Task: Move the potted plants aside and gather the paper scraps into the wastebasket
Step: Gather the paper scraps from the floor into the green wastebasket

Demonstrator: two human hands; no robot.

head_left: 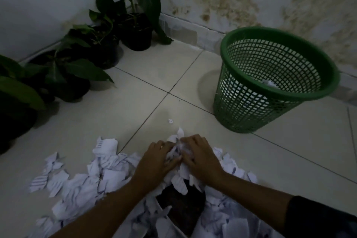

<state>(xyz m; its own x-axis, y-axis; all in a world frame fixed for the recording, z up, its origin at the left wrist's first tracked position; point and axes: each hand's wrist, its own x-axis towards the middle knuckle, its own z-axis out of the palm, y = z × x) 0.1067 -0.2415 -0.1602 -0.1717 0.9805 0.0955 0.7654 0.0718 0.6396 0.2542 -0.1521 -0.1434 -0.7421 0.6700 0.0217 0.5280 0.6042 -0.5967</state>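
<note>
Near me, I see both hands on the scraps strewn over the floor: left hand and right hand, fingers curled, bunching a wad between them. Far right stands the wastebasket; far left, the plants.

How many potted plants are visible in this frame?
4, in a row along the left wall: one potted plant in the corner, a second beside it, a third nearer, and a fourth cut by the left edge. More may be out of frame.
</note>
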